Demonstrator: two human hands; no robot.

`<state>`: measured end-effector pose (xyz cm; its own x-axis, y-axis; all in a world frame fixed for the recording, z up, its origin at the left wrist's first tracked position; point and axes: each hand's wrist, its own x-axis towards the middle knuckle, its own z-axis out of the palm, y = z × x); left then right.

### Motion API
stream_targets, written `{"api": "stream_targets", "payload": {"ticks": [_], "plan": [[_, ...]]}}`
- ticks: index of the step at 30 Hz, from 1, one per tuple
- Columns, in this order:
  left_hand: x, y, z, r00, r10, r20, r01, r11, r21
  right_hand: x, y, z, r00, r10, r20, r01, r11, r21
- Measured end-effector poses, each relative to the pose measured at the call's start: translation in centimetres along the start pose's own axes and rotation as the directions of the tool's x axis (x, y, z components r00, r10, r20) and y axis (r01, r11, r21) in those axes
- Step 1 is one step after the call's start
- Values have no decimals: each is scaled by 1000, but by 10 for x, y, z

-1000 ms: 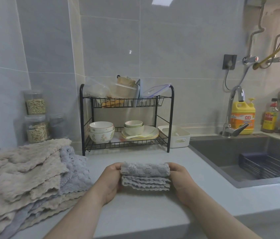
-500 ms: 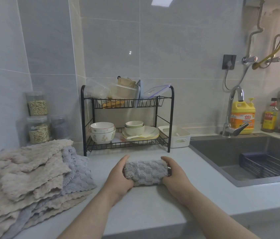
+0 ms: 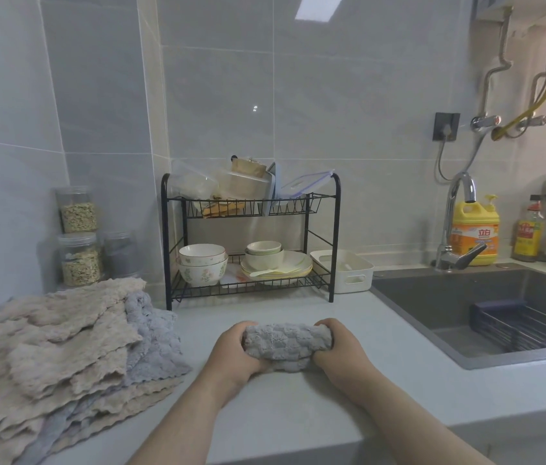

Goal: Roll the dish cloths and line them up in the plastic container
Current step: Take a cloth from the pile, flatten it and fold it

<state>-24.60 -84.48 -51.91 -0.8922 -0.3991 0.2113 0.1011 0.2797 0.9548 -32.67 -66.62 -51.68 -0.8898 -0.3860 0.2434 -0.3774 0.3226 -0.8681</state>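
立白 — on the orange label of the yellow detergent bottle (image 3: 475, 229) — labels on the sauce bottles (image 3: 529, 237) too blurred

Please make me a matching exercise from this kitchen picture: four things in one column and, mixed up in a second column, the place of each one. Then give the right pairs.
Things
1. grey rolled cloth
2. white plastic container
3. yellow bottle
4. pile of cloths

Places
A. behind the faucet, by the wall
B. far left on the counter
C. gripped by the left hand and the right hand
D. between the dish rack and the sink

Pairs: 1-C, 2-D, 3-A, 4-B
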Motion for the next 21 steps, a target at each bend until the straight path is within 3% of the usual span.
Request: {"api": "stream_targets", "payload": {"ticks": [4,8,14,21], "plan": [[2,1,-8,995,-83,60,97,953,-287,-1,-1,-6,999,35,-30,-25,960,279],[7,0,-13,986,-154,57,164,896,-412,2,2,-9,998,69,12,-67,903,425],[7,3,-10,974,-223,38,221,900,-375,2,0,-9,994,111,25,-111,888,446],[4,4,-6,981,-192,12,185,923,-337,3,3,-6,992,122,25,-121,902,414]]}}
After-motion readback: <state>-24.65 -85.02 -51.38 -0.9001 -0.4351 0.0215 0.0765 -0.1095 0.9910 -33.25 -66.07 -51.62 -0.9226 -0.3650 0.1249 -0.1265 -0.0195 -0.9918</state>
